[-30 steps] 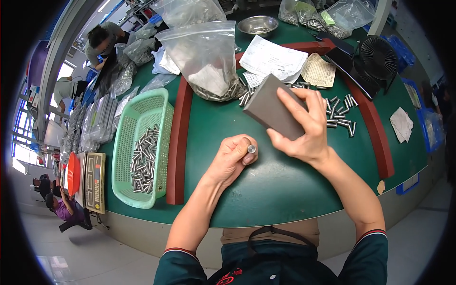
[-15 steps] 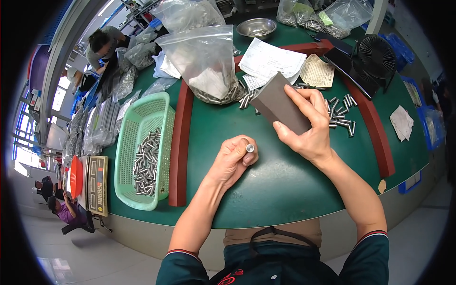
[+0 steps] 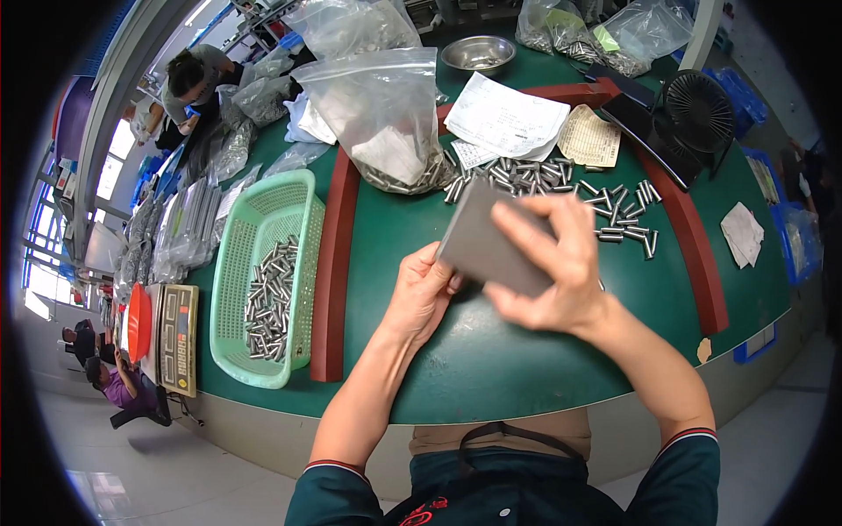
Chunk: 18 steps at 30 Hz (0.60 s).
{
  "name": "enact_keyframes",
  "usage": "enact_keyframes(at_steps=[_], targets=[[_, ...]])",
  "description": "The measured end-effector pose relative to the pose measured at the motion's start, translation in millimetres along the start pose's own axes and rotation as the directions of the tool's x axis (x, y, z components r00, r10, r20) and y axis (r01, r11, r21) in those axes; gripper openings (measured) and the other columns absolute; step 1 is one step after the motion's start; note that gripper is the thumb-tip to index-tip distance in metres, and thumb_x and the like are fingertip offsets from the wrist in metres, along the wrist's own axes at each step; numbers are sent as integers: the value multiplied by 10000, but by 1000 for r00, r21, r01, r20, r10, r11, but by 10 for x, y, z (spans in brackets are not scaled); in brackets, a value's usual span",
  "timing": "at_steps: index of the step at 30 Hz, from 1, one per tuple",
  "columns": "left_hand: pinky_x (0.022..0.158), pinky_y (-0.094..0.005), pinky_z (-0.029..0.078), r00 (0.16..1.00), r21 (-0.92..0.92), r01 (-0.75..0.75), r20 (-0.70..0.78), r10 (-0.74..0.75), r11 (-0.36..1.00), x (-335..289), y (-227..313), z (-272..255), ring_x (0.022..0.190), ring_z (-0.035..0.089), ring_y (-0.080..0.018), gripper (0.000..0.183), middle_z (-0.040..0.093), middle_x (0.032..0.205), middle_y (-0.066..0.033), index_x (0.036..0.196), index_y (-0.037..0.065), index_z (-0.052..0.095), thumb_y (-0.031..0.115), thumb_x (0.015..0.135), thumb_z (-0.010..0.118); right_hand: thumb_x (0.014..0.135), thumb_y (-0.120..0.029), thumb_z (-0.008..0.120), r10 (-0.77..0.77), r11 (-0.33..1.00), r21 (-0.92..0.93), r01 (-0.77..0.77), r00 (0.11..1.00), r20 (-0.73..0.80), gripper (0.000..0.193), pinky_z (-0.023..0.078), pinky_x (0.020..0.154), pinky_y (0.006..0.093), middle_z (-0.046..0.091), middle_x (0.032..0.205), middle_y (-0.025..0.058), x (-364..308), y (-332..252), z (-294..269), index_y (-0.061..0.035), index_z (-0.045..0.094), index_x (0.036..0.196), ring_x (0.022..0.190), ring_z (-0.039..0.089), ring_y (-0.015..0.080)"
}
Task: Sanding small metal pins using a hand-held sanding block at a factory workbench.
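My right hand (image 3: 568, 273) grips a grey rectangular sanding block (image 3: 489, 238) and is smeared by motion. The block's near left edge lies against the fingers of my left hand (image 3: 418, 294). Those fingers are closed round a small metal pin, which the block now hides; the earlier frame shows its round end. Beyond my hands, loose metal pins (image 3: 526, 178) lie in a pile on the green table (image 3: 491, 368), with more spread to the right. To the left, a light green basket (image 3: 309, 263) holds many similar pins (image 3: 272, 302).
Dark red rails (image 3: 331, 289) border the work area at left, back and right. Behind stand a clear bag (image 3: 373, 83) of pins, papers (image 3: 504, 114) and a steel bowl (image 3: 478, 54). A black fan (image 3: 697, 110) and a cloth (image 3: 742, 235) are at right. Co-workers sit at far left.
My right hand has brought the sanding block down and left, onto my left fingers and over the pin. The pile behind it has come into view. My left hand stays nearly in place.
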State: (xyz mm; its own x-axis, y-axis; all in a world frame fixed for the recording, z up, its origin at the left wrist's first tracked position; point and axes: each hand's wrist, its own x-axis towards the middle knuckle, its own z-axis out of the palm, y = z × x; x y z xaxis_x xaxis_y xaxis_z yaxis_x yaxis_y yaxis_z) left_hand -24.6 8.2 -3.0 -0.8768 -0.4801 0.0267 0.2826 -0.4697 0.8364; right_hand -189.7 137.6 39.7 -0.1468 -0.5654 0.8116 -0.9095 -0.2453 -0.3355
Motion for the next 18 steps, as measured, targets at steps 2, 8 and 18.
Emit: enact_keyframes(at_steps=[2,8,18], targets=[[742,-260,552,994,184,95,-78,-82,978,108,25,77,859,644,-117,211,669,961,-35,1053,20,645,188,926,653,521,-299,762,-95,984,160,84,993,64,698,384,803,409,611,1038,153,-31,-275,20,-69,681,1175,821,563,276],[805,-258,510,998,102,-19,-54,25,995,13,112,213,859,621,-88,119,670,922,-10,979,28,658,136,936,630,525,-276,776,29,999,-22,-29,1000,-6,717,398,793,405,595,1031,165,-10,72,6,-42,658,1192,880,551,290],[594,-261,284,994,35,-111,11,111,993,44,143,114,630,364,-117,344,411,692,1,796,64,535,363,932,638,578,-207,771,224,969,-96,-226,974,-33,677,406,840,376,583,1029,138,0,173,-94,-9,644,1213,936,552,273]])
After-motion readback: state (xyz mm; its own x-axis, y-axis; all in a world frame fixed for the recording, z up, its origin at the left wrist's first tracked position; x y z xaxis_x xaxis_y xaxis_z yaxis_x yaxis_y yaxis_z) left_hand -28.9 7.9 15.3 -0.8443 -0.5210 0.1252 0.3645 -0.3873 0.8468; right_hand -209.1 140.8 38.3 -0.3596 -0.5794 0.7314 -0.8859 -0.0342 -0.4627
